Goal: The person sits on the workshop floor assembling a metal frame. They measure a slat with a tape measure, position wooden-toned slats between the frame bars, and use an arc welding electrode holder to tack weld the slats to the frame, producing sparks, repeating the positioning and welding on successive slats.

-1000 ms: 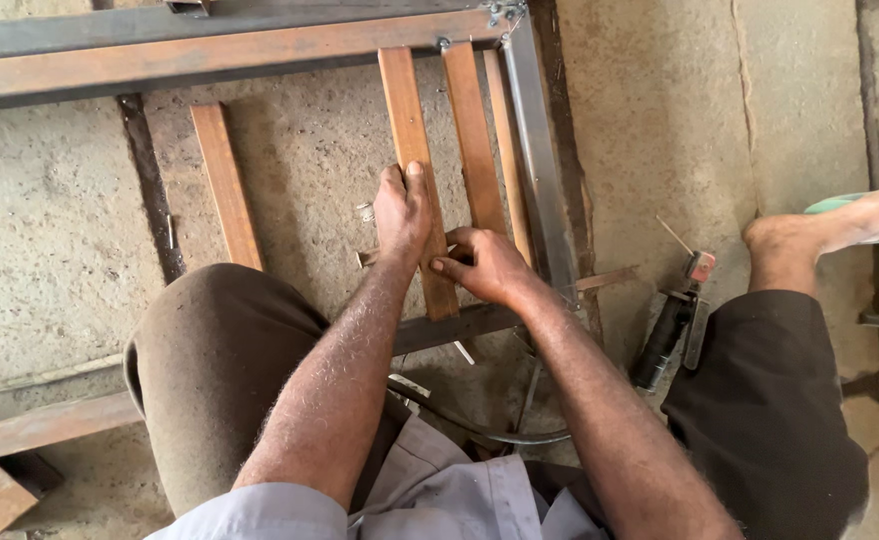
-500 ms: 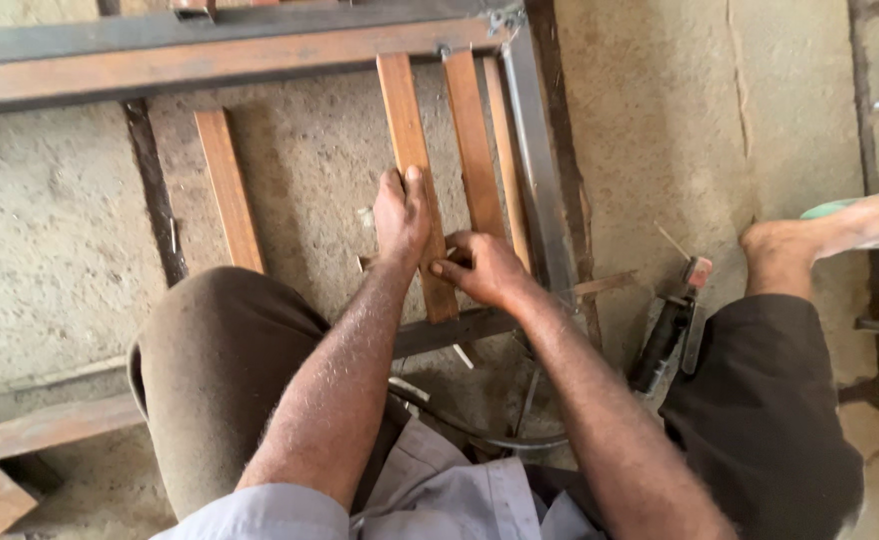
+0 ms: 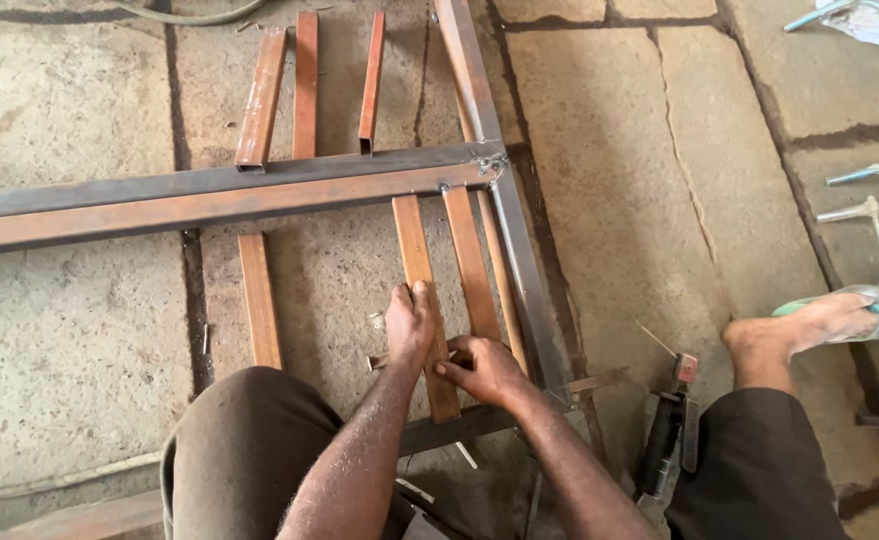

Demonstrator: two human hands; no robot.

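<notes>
Rust-brown metal bars lie across the stone floor [image 3: 80, 330] under a long steel frame [image 3: 210, 195]. Left of centre, one lone bar [image 3: 259, 298] lies apart from the hands. The left hand [image 3: 410, 325] rests palm-down on the middle bar [image 3: 420, 270], fingers pressed together along it, thumb on the bar's top. Just right, the right hand [image 3: 485, 368] pinches a small piece at that bar's near part, fingers curled; what it grips is hidden. Further right, near the knee, an electrode holder [image 3: 665, 435] lies on the floor beside a bare foot [image 3: 810, 325].

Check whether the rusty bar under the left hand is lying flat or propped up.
Flat. The bar lies along the stone floor inside the metal frame, with the left hand pressing on it.
</notes>
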